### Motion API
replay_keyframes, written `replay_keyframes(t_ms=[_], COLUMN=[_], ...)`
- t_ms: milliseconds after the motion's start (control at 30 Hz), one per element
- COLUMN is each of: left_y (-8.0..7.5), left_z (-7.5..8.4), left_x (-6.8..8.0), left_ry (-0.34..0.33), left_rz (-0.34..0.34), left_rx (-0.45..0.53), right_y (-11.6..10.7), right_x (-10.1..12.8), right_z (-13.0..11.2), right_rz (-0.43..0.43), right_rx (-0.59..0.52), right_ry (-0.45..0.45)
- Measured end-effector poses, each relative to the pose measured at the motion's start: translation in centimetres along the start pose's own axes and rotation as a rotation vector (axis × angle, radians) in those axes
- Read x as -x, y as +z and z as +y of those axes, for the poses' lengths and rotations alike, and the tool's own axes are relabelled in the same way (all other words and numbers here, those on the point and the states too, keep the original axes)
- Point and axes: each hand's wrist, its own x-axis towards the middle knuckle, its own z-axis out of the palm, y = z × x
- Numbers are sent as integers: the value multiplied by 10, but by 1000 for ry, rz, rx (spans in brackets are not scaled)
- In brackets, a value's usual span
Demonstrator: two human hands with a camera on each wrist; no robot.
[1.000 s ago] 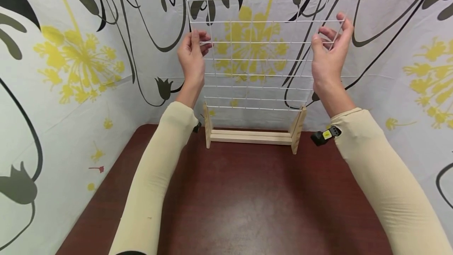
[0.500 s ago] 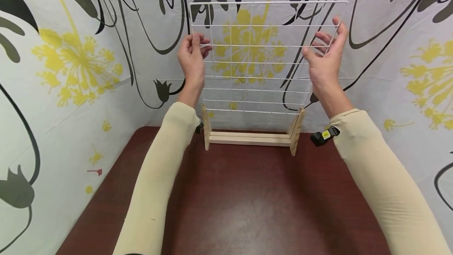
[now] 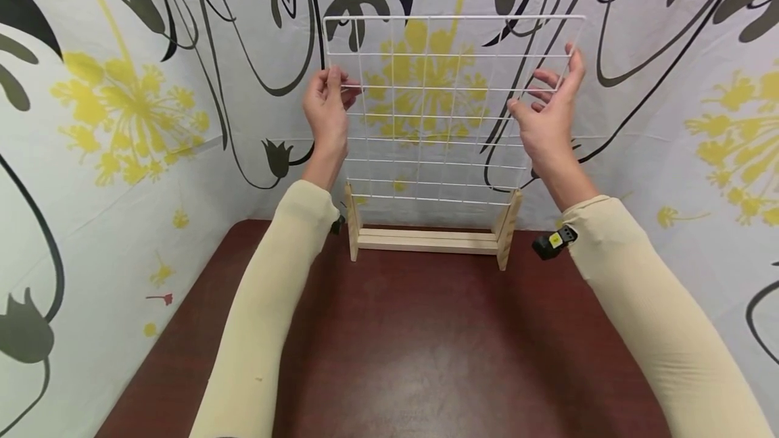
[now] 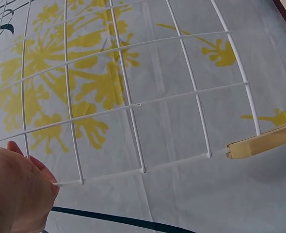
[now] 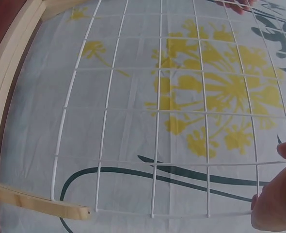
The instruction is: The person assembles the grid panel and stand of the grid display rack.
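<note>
A white wire grid panel (image 3: pixel 422 115) stands nearly upright between my two hands. Its lower edge is level with the tops of the side pieces of a pale wooden stand (image 3: pixel 428 242). My left hand (image 3: pixel 328 112) pinches the panel's left edge, thumb in front and fingers partly behind the wires. On the opposite edge, my right hand (image 3: pixel 550 124) holds the side wire between thumb and fingers, with the index finger stretched upward along it. In the left wrist view, the panel's bottom corner meets the tip of a wooden side piece (image 4: pixel 262 143). The right wrist view shows the other side piece (image 5: pixel 41 201) beside the opposite corner.
The stand rests near the back of a dark red-brown table (image 3: pixel 402 343). A white cloth (image 3: pixel 122 222) with yellow and grey floral print hangs behind and at both sides, close to the panel. Black wrist cameras (image 3: pixel 554 242) sit at the sleeve cuffs.
The grid panel has come down, its lower edge now nearer the stand. My right hand has moved down and to the left with it; my left hand has lowered slightly.
</note>
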Motion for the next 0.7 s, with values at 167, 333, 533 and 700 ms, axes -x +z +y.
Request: replay_keyframes(t_ms=[167, 333, 533, 700], left_y=[-2, -2, -3, -6], left_z=[-3, -6, -9, -10], left_x=[1, 2, 3, 4], left_ry=[1, -2, -31, -25], left_rz=[9, 13, 16, 27], left_rx=[10, 14, 24, -6], right_y=[1, 1, 1, 2], right_x=[2, 3, 2, 3], right_z=[0, 4, 14, 24], right_rz=[-19, -19, -14, 3], right_rx=[21, 35, 23, -17], right_ry=[18, 23, 17, -39])
